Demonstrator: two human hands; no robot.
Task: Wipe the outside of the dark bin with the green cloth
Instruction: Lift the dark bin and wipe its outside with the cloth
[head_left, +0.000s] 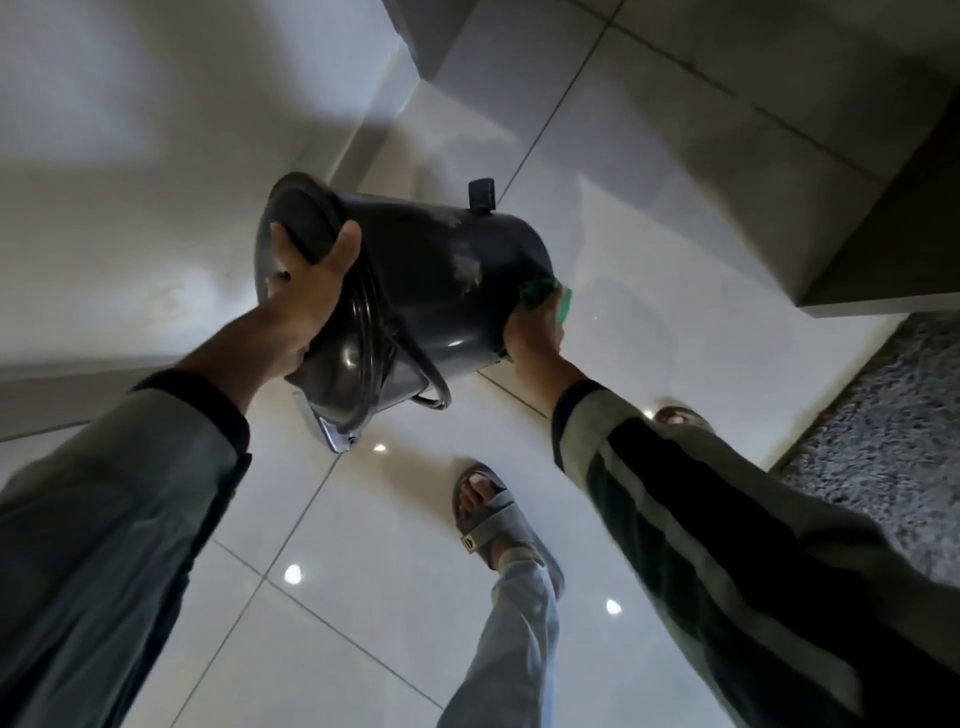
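The dark bin (415, 291) is held up in the air, tipped on its side, above the shiny tiled floor (363, 545). The left hand (306, 291) grips the bin's rim end, with the thumb and fingers curled tight over the edge. The right hand (535, 332) is at the other end of the bin, pressed against its outside. It is closed on the green cloth (545, 299), which is squashed between the hand and the bin. Both arms reach forward in long sleeves. Below the bin, a foot in a grey sandal (488, 514) stands on the floor.
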